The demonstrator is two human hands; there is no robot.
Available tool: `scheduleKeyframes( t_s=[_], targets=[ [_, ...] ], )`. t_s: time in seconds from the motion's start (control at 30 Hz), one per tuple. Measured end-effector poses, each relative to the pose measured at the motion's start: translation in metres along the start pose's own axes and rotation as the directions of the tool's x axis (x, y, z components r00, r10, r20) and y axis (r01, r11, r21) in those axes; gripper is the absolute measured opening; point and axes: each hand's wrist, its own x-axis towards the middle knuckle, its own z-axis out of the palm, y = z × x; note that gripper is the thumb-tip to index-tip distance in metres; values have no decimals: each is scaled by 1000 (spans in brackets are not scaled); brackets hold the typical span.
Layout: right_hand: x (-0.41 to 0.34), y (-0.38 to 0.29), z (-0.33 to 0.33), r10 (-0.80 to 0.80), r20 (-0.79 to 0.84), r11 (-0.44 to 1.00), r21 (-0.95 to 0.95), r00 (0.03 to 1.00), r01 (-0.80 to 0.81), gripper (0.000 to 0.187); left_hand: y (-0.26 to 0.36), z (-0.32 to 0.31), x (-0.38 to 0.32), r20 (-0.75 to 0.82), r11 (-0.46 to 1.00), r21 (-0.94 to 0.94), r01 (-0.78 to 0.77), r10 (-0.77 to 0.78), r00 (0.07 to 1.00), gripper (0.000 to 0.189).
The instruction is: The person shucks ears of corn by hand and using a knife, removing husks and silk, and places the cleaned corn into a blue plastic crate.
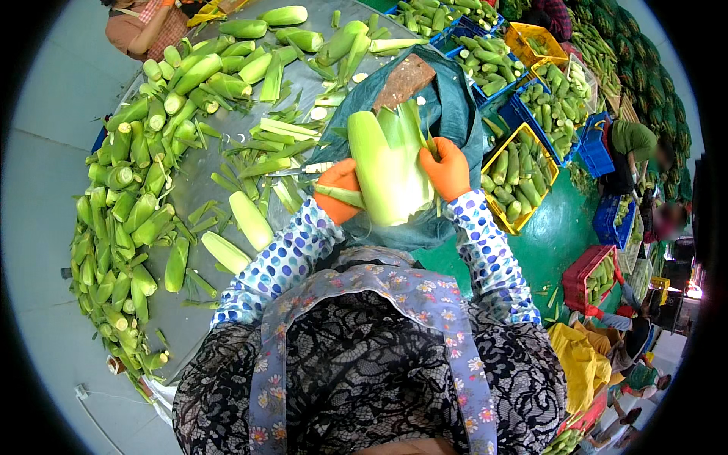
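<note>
An ear of corn [372, 170] in pale green husk is in front of me, with a broad husk leaf [406, 153] spread away from its right side. My left hand [339, 196], in an orange glove, grips the ear from its left; a narrow husk strip [341, 194] crosses the fingers. The edge of the spread leaf is pinched in my right hand [449, 170], also orange-gloved. Beside my left hand is a knife with a pale handle [317, 168]; whether the fingers touch it cannot be seen. Two trimmed ears [250, 220] lie near my left forearm.
A metal table [187, 199] carries a long heap of husked corn [125, 187] on its left and loose husk scraps [278, 136]. Beyond my hands, a brown block [404, 79] rests on teal sheeting [455, 108]. Corn-filled crates [515, 176] stand at right, with people nearby.
</note>
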Motion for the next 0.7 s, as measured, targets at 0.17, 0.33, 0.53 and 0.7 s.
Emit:
scheduleKeyframes(
  t_s=[0.17,0.33,0.53,0.7],
  targets=[
    [-1,5,-4,139,35,977,157,990,-143,24,-12,-26,6,-154,991,-95,-96,81,985,57],
    [-5,-9,-20,205,23,954,219,978,-205,26,-3,-28,-1,-149,996,-50,-80,72,986,60],
    [4,-4,-27,-112,-154,945,-321,982,58,30,-3,-15,4,-200,991,-102,-85,63,978,69],
    [-19,-54,-9,-71,128,964,264,989,35,29,-9,-1,7,-226,980,157,-126,160,961,59]
  ],
)
